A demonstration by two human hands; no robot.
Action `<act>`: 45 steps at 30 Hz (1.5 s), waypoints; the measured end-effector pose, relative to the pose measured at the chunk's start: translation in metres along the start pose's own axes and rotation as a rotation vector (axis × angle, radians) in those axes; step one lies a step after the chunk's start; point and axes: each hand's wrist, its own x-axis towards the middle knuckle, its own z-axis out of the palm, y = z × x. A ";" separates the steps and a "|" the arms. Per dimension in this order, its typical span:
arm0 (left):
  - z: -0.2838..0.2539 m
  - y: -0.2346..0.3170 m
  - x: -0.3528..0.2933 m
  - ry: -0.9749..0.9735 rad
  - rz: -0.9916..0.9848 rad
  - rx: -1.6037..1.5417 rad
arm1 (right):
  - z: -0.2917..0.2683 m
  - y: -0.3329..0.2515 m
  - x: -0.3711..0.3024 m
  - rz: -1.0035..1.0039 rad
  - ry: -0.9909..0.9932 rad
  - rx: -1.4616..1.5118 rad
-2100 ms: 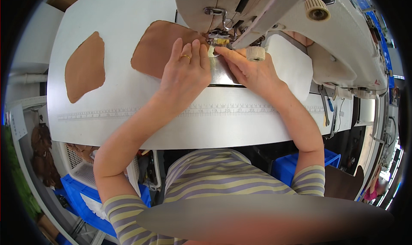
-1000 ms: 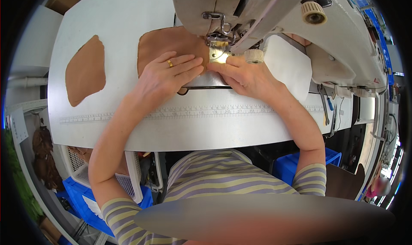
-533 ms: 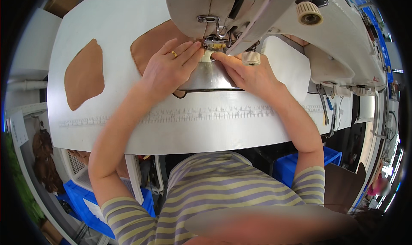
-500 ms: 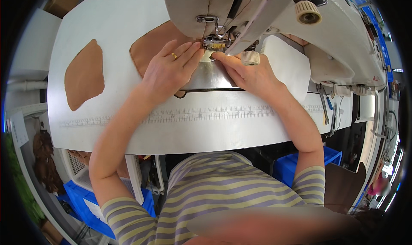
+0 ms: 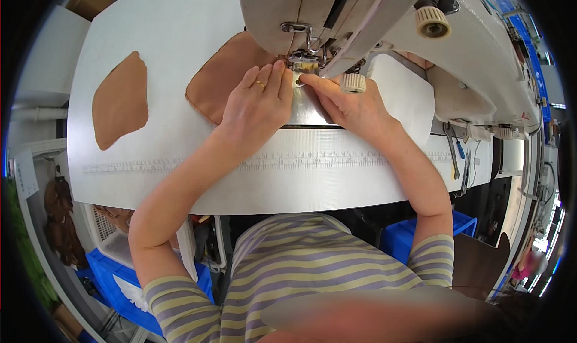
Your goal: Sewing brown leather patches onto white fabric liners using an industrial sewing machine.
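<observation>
Under the sewing machine head (image 5: 312, 12), both my hands sit right at the presser foot (image 5: 302, 63). Left hand (image 5: 259, 105) lies flat, fingers together and extended, pressing down on the brown leather piece (image 5: 219, 81), which runs from under the palm toward the needle area; a ring shows on one finger. Right hand (image 5: 354, 105) is just right of the foot, forefinger stretched to the foot and touching the work there, the other fingers curled; whether it pinches an edge I cannot tell. A small ribbed knob (image 5: 353, 82) stands over the right knuckles. Risk, as I judge it: both fingertips are very near the needle, so any feed with the fingers this close could catch one. Uneven pressure from the flat left palm could skew the leather and pull the seam off line. Well left of the left hand, a second brown piece (image 5: 120, 99) lies apart on the white table (image 5: 180, 30). A white pad (image 5: 402, 93) lies just beyond the right hand.
</observation>
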 end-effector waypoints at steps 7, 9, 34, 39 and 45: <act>-0.009 0.001 0.000 -0.112 -0.117 -0.157 | -0.002 -0.001 0.002 0.007 -0.016 -0.012; -0.030 0.001 -0.003 -0.184 -0.170 -0.236 | -0.002 0.000 0.000 0.006 -0.012 -0.005; -0.053 -0.022 -0.061 -0.202 0.075 -0.381 | 0.007 -0.009 -0.001 -0.002 -0.087 -0.077; -0.056 -0.016 -0.059 -0.222 0.066 -0.394 | 0.005 -0.013 0.002 0.017 -0.088 -0.053; -0.057 -0.014 -0.054 -0.223 0.062 -0.406 | 0.005 -0.013 0.002 0.002 -0.073 -0.070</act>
